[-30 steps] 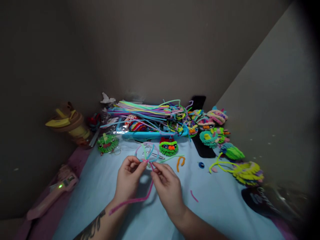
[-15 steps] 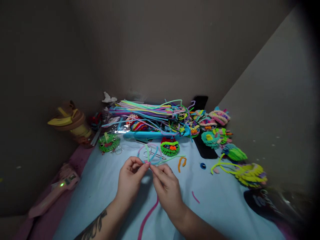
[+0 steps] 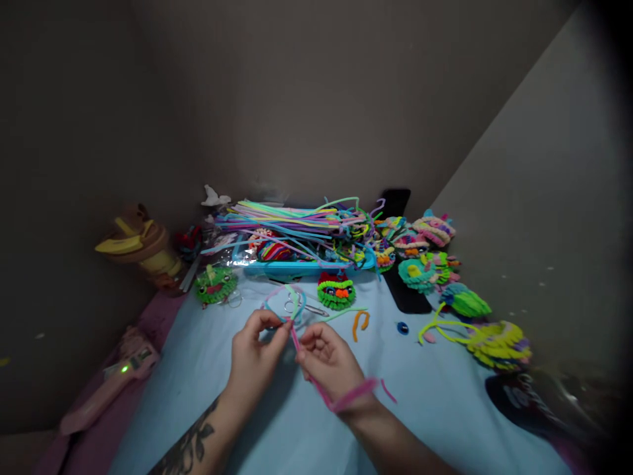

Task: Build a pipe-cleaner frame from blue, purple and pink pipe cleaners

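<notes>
The ring (image 3: 295, 305) is up in front of the person, over the blue cloth (image 3: 202, 356), made of thin fuzzy strips in blue, purple and green. A long pink strip (image 3: 295, 338) comes off its near side. The left hand (image 3: 260, 353) pinches the spot where ring and strip meet, thumb and finger pressed close. The right hand (image 3: 329, 363) holds the pink strip a little lower, between thumb and curled fingers. The strip's far end is blurry and bends across the right wrist.

All this looks very light. The strip should feel soft outside, with a bendy wire inside, so it should keep a bend and not slip much. The ring looks easy to squash. The joint is a good place to pinch, and the strip is best held near it, away from the floppy end.

Just past the ring lie scissors (image 3: 316, 309), with a green face toy (image 3: 336, 295) close by. Behind them the blue tray (image 3: 297, 268) makes a raised edge. A wide stretch of cloth lies to the left. On the right, a pink scrap (image 3: 388, 391) is near the wrist, and the bottle (image 3: 519, 399) lies farther off.
</notes>
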`<state>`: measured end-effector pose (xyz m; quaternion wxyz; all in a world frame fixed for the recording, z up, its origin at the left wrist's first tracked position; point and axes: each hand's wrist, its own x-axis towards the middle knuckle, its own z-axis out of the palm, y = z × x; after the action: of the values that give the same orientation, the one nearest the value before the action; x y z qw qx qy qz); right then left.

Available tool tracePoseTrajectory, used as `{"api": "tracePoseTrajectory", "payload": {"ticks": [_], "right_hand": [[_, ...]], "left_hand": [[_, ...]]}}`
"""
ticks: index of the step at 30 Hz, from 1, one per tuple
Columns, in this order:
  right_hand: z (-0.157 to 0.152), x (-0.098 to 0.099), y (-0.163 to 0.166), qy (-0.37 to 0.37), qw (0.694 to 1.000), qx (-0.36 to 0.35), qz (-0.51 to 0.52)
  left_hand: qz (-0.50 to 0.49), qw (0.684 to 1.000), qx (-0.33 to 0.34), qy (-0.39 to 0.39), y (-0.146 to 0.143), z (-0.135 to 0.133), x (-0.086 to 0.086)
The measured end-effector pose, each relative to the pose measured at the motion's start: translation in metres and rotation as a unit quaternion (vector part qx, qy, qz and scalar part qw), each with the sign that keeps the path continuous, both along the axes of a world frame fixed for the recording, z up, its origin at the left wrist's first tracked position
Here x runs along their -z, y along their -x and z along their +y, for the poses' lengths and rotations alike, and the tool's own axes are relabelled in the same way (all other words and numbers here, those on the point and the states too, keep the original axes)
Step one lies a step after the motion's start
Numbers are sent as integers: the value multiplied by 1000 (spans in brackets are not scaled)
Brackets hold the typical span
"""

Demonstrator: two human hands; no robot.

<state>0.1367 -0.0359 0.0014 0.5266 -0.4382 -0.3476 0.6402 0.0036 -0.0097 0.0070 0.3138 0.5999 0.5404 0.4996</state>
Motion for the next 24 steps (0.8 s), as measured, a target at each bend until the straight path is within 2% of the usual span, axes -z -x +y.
{"api": "tracePoseTrajectory", "payload": {"ticks": [4, 7, 10, 13, 16, 20, 24], "right_hand": [[5, -6, -10, 34, 994, -5, 107], [8, -8, -15, 65, 988, -9, 139], [10, -6, -16, 46, 989, -8, 139], [11, 2, -14, 0, 997, -5, 82], [9, 8, -13, -83, 995, 13, -48], [7, 7, -15, -188, 956, 66, -214], [9, 3, -20, -212, 940, 97, -249]], "left_hand": [[66, 997, 31, -23, 3, 4, -2], [49, 999, 22, 0, 3, 9, -2], [13, 999, 13, 26, 4, 13, -1], [-9, 998, 30, 51, 4, 13, 2], [1, 998, 47, 53, 2, 10, 2], [22, 996, 63, 52, -1, 8, 0], [33, 991, 111, 63, -2, 6, -4]]}}
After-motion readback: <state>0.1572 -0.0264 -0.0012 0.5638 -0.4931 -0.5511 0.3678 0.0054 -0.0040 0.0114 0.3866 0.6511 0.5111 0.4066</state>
